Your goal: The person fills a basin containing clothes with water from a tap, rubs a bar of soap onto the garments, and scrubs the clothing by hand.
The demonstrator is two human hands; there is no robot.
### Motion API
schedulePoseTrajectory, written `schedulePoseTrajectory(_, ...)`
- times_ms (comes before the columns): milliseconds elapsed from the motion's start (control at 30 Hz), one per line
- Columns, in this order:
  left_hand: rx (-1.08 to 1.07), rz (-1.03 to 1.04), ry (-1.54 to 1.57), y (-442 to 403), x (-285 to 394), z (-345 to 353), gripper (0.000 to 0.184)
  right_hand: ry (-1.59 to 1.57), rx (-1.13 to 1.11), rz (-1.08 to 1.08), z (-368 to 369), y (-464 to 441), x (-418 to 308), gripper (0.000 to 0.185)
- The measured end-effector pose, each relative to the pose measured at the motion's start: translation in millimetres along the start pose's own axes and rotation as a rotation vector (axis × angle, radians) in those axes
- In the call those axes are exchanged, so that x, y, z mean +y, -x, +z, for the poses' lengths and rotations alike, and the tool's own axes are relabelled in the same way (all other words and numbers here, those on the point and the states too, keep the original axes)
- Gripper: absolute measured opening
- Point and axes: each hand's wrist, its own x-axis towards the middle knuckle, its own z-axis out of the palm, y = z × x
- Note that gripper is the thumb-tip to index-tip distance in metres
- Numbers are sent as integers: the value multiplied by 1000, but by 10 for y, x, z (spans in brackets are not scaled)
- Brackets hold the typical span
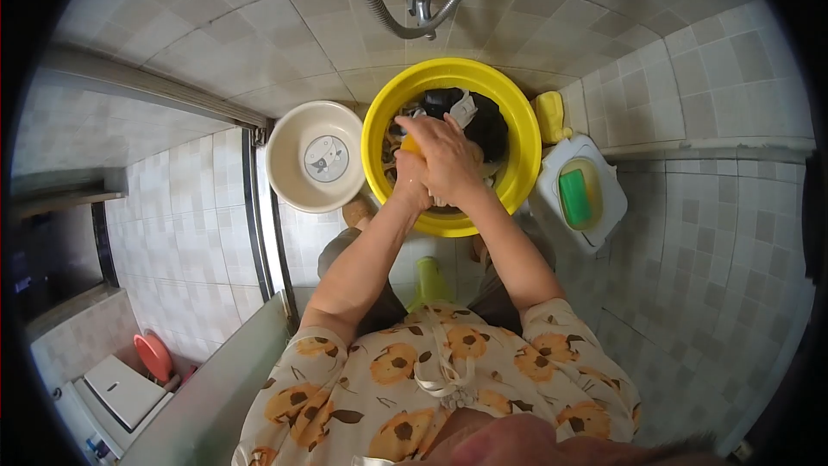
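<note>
The person's two hands were pressed together above the yellow basin (pixel 523 125), the right hand (pixel 447 155) lying over the left hand (pixel 410 178). The right hand's fingers pointed toward the far left of the rim, away from the body. A small yellow patch (pixel 412 146) showed between them, apparently something pinched there, though from where I stood I couldn't tell what it was or which way its long axis ran.

The dark cloth (pixel 490 131) lay just beyond the grip and to its right, toward the basin's far right edge, so the right hand was the nearer. A pale grey piece (pixel 464 109) rested on it, past the knuckles. Patterned cloth (pixel 390 154) sat at the left edge, beside the left hand.

Outside the basin, a white basin (pixel 288 155) stood just beside its left edge. Off the right edge, a green block (pixel 574 197) lay in the hollow top of a white container (pixel 615 198), its long axis running mostly away from the person, well apart from both hands.
</note>
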Motion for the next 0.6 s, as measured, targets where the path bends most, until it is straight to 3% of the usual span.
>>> schedulePoseTrajectory(33,123,-103,-122,34,68,54,36,-62,8,52,-17,-22,19,48)
schedulePoseTrajectory(267,287,-231,-79,53,148,229,45,-182,-20,119,-107,-107,224,42)
schedulePoseTrajectory(300,334,-285,-102,51,168,236,44,-195,3,232,-118,-105,250,41)
schedulePoseTrajectory(333,336,-292,-109,67,187,254,44,-208,27,348,-128,-100,287,40)
schedulePoseTrajectory(400,287,-201,-232,94,214,273,42,-283,35,341,-119,-79,424,39)
schedulePoseTrajectory(467,284,-269,-102,70,262,269,40,-673,-120,416,-158,-81,506,40)
schedulePoseTrajectory(533,140,-305,54,79,321,301,39,-718,-144,424,-152,-61,578,39)
schedulePoseTrajectory(600,148,-350,103,99,400,305,36,-984,-100,430,-168,-44,590,39)
